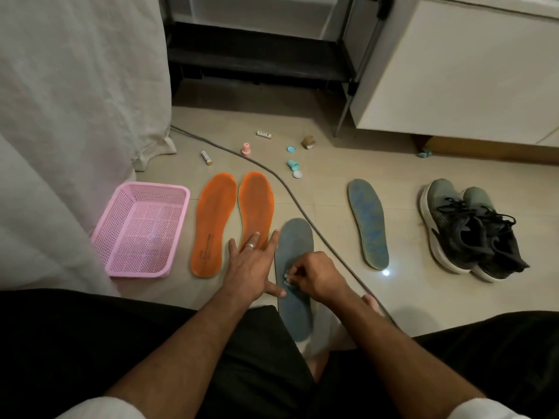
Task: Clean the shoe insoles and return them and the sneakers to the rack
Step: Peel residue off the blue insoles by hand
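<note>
On my lap, a blue insole (295, 267) lies under my flat left hand (251, 267); my right hand (314, 275) pinches a wipe (286, 279). Three insoles and sneakers (472, 228) await the rack (260, 52).

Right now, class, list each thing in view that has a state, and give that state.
Left hand: open, fingers spread, steadying the grey insole.
Right hand: pinches a small white wipe on the grey insole.
Orange insoles: flat, side by side.
Blue insole: flat, untouched.
Sneakers: upright, laces loose.
Pink basket: upright.
</note>
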